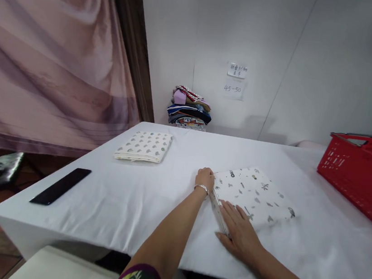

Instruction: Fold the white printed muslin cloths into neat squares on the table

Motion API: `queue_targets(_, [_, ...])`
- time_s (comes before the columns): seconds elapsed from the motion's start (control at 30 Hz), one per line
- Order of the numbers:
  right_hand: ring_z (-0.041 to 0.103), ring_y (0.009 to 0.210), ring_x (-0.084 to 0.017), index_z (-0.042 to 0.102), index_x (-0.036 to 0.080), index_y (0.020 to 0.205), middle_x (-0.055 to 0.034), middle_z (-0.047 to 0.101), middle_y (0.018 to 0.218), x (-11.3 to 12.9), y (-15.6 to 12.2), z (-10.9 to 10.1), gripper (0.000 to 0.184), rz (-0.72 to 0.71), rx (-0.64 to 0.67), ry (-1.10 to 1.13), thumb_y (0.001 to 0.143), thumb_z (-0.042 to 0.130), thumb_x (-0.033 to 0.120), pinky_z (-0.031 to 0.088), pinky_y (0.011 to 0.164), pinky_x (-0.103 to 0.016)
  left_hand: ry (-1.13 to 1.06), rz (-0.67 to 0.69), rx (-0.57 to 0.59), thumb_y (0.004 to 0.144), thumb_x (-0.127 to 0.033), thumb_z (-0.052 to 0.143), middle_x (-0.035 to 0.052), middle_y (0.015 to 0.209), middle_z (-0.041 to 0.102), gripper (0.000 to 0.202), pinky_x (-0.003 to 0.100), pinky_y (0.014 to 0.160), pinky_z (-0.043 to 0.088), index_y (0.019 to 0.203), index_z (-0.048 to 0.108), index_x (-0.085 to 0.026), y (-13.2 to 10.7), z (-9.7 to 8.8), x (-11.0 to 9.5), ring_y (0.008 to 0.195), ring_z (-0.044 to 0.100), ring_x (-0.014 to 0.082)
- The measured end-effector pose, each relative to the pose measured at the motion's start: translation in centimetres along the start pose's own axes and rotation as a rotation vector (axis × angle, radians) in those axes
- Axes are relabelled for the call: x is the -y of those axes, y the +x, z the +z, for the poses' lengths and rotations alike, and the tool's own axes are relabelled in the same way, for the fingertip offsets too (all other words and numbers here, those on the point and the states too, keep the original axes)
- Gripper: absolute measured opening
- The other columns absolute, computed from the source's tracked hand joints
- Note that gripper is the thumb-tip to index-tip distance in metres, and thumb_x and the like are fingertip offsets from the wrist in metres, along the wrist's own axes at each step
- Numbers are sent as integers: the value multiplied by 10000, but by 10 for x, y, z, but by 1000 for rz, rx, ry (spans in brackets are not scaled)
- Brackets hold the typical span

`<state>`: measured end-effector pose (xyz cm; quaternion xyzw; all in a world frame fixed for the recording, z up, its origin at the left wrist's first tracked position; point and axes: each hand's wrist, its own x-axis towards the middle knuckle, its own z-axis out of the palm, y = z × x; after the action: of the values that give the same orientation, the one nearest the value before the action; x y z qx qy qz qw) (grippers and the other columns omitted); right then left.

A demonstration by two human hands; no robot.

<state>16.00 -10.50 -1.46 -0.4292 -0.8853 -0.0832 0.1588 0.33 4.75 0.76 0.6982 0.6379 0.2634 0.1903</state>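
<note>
A folded white cloth (250, 194) with small grey and dark printed motifs lies on the white-covered table (172, 192), right of the middle. At its left corner, the curled fingers of my left hand (204, 178) pinch the edge; a silver bracelet circles that wrist. My right hand (238, 233) rests on the near edge of the same cloth, fingers stretched out and the thumb spread beside the fold. To the left, apart from both hands, sits a second folded white cloth (147, 146) with rows of grey motifs.
A black flat slab (61, 186) lies near the table's left edge. On the right stands a red plastic basket (362, 176). Behind the table, a pile of folded fabrics (190, 108) is against the wall, below paper notes (237, 70). A pink curtain (52, 58) hangs at left.
</note>
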Motion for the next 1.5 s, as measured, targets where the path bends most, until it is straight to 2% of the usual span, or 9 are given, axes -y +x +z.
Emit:
queue_targets(0.13, [279, 1298, -268, 246, 136, 1406, -123, 315, 1417, 2, 1, 1, 664, -6, -25, 16, 814, 462, 342, 289, 1029, -494, -27, -79, 30, 790, -251, 481, 72, 1165, 566, 319, 321, 919, 379, 1095, 557, -194, 5, 5, 4, 1086, 480, 209])
queue_targets(0.33, [272, 1304, -244, 253, 146, 1406, -106, 317, 1418, -7, -5, -6, 638, -31, -6, 26, 795, 423, 215, 273, 1041, -480, -45, -119, 154, 722, -222, 536, 54, 1050, 639, 240, 281, 847, 422, 949, 614, -204, 13, -10, 12, 980, 564, 193])
queue_targets(0.5, [289, 1297, -236, 259, 278, 1397, -38, 355, 1402, -54, -42, -23, 580, -162, 131, 58, 841, 418, 233, 146, 1059, -555, -58, -136, 222, 670, -236, 582, 21, 898, 667, 176, 252, 717, 444, 843, 609, -211, -30, -25, 25, 843, 599, 177])
queue_targets(0.63, [303, 1290, -231, 292, 341, 1374, -8, 378, 1389, -72, -64, -28, 564, -92, 91, 66, 846, 420, 189, 181, 1051, -556, -55, -143, 184, 689, -265, 563, 12, 874, 655, 182, 270, 704, 435, 866, 583, -224, -66, -27, 25, 822, 595, 183])
queue_targets(0.8, [260, 1308, -245, 273, 331, 1388, -8, 318, 1420, -53, -52, -38, 556, 25, 117, 96, 856, 411, 248, 237, 1044, -544, -67, -177, 214, 692, -307, 573, 37, 921, 649, 259, 292, 725, 434, 936, 580, -222, -68, -29, 19, 860, 592, 207])
queue_targets(0.97, [261, 1307, -244, 150, 309, 1423, -11, 304, 1423, -39, -41, -30, 609, -2, 139, 78, 877, 420, 345, 273, 1041, -522, -43, -137, 172, 714, -285, 534, 28, 896, 649, 142, 288, 706, 429, 827, 589, -221, -68, -30, 18, 837, 586, 202])
queue_targets(1.23, [267, 1306, -231, 251, 306, 1401, -12, 324, 1417, -43, -29, -33, 536, 31, 158, 182, 890, 392, 387, 260, 1058, -494, -150, -70, 26, 714, -321, 597, 28, 1012, 566, 283, 259, 736, 432, 970, 535, -216, -78, -26, 17, 843, 554, 156])
queue_targets(1.37, [273, 1306, -224, 272, 284, 1397, -20, 337, 1412, -34, -11, -28, 518, 5, 173, 168, 898, 375, 378, 261, 1060, -482, -167, 13, -49, 739, -366, 594, 15, 939, 538, 204, 248, 698, 422, 850, 525, -209, -82, -23, 16, 787, 530, 133])
queue_targets(1.5, [282, 1302, -237, 284, 252, 1395, -49, 330, 1416, -26, -7, -18, 532, -23, 206, 174, 892, 384, 394, 286, 1046, -479, -149, -20, -3, 738, -351, 599, 4, 861, 523, 175, 253, 663, 405, 728, 524, -193, -80, -20, 18, 720, 505, 119])
